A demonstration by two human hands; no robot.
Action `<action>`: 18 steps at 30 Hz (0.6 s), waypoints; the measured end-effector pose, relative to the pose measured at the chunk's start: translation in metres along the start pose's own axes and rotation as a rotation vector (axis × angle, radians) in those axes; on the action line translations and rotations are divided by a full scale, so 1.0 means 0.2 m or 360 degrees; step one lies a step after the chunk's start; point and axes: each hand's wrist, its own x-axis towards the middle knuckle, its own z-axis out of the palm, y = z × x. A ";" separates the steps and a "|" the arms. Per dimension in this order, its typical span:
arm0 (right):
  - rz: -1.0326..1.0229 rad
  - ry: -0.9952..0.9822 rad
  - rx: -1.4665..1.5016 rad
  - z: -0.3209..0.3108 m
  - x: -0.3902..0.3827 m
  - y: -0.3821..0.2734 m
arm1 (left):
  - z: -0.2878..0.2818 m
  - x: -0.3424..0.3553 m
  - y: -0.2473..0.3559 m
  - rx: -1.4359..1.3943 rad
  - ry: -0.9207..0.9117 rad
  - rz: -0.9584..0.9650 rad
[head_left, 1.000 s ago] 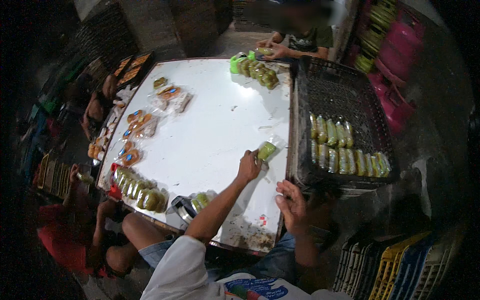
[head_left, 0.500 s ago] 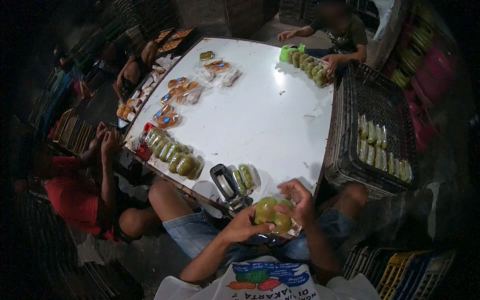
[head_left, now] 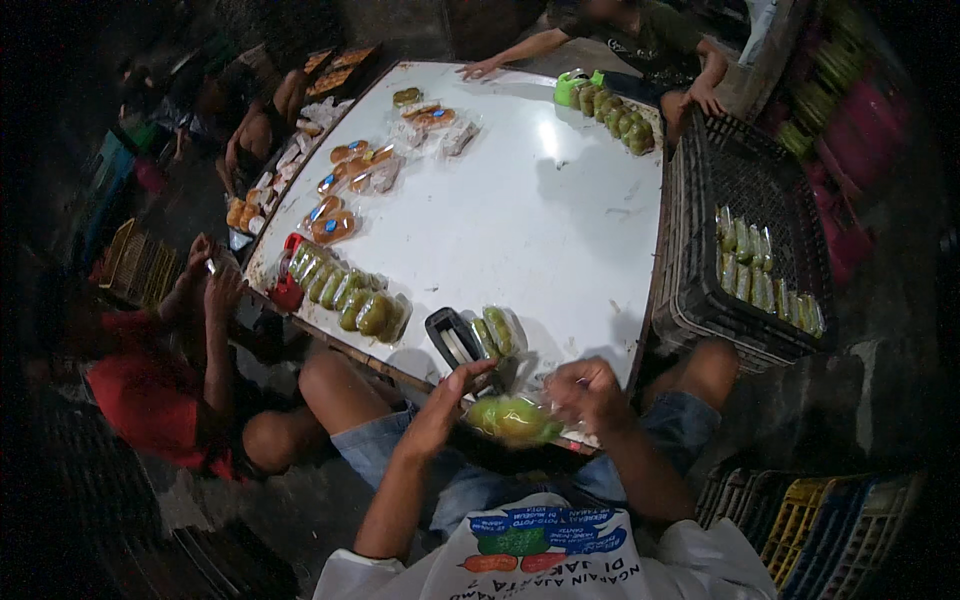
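Note:
A clear plastic packet of round green buns [head_left: 515, 420] hangs at the table's near edge, between my hands. My right hand [head_left: 592, 402] is closed in a pinch on the packet's loose plastic end, slightly blurred. Beside the packet's other end is my left hand [head_left: 440, 408], its fingers stretched out toward the tape dispenser; whether it touches the plastic is hard to tell. The black tape dispenser [head_left: 455, 343] stands just beyond, with wrapped green buns [head_left: 498, 332] lying against its right side.
A row of wrapped green buns [head_left: 345, 295] lies by a red dispenser [head_left: 287, 288] at left. Brown bun packets [head_left: 340, 195] lie farther back. A green dispenser [head_left: 575, 88] and more buns [head_left: 620, 118] are far right. Black crates [head_left: 740, 250] stand at right. Co-workers sit left and opposite.
The packet has tipped sideways and moved slightly left. My left hand has loosened its grip and stretched out its fingers. The person opposite has let go of the bun row and spread both arms.

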 end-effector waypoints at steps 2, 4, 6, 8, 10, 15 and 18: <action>-0.0468 -0.0157 -0.0858 -0.04 0.08 0.01 | -0.01 0.01 0.02 0.0008 -0.0147 -0.0206; -0.1236 -0.0065 -0.1823 0.02 0.14 0.10 | 0.06 0.02 0.03 -0.0063 -0.0470 -0.0341; -0.0652 -0.0045 -0.1073 0.04 0.12 0.06 | 0.14 -0.02 0.07 0.0343 -0.0563 -0.0286; -0.0250 0.0256 -0.0227 0.05 0.10 0.07 | 0.14 -0.01 0.06 0.0012 -0.0418 -0.0288; -0.0534 0.0146 0.0346 0.03 0.17 0.07 | 0.15 -0.03 0.03 -0.0198 -0.0201 -0.0272; -0.0934 0.0328 -0.1347 0.04 0.05 0.14 | 0.19 -0.03 -0.02 -0.0148 0.0525 -0.0016; -0.0712 0.0717 -0.1190 0.07 0.04 0.20 | 0.24 -0.03 -0.03 -0.0189 0.0734 -0.0001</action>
